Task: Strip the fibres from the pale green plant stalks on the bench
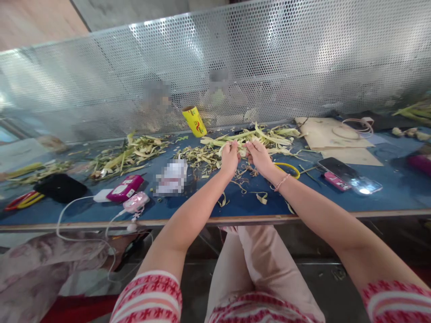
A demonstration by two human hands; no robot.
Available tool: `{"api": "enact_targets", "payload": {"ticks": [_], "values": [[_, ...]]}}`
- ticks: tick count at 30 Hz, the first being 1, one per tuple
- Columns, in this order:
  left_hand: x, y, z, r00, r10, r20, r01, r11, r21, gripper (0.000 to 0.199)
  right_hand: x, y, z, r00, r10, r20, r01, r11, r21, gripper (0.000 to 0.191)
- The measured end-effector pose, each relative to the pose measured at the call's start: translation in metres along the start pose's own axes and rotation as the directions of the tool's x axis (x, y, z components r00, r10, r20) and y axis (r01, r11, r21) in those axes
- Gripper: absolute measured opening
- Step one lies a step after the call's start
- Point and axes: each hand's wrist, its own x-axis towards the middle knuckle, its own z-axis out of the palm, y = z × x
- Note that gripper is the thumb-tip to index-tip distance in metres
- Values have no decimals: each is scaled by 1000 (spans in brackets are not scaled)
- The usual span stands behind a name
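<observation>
Both hands are close together over a heap of pale green plant strips [284,137] on the blue table. My left hand [230,158] has its fingers pinched on a pale strip of this plant material. Just to the right, my right hand [259,156] pinches pale plant material too, its fingertips almost meeting those of the left. What exactly lies between the fingertips is small and partly hidden. Dry, curled peelings [198,157] are scattered left of the hands and beneath them. A yellow ring [293,168] rests beside my right wrist.
A yellow tube [194,121] stands tilted by the perforated metal screen [286,58]. To the left are another plant heap [131,152], a purple box [125,188] with cables and a black pouch [60,187]. Phones [336,168] and brown paper [326,132] lie right.
</observation>
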Motion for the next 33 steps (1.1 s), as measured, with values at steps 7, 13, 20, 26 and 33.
{"api": "enact_targets", "payload": {"ticks": [7, 13, 20, 26, 33], "values": [[-3, 3, 0, 996, 56, 71, -59, 997, 52, 36, 3, -1, -4, 998, -30, -51, 31, 999, 35, 25], [-2, 0, 2, 995, 51, 83, -49, 998, -25, 38, 3, -4, -6, 998, -7, -62, 11, 998, 60, 24], [1, 4, 2, 999, -31, -6, 30, 989, -143, 37, 5, -2, -4, 999, -32, -15, 33, 997, 69, 23], [6, 9, -4, 976, -139, 170, 171, 967, -191, 18, 5, -10, -13, 999, 36, -32, -32, 991, 129, 23], [10, 14, -13, 953, -239, 187, 291, 896, -336, 25, 12, -12, -21, 986, 99, -136, -66, 972, 224, 21]]}}
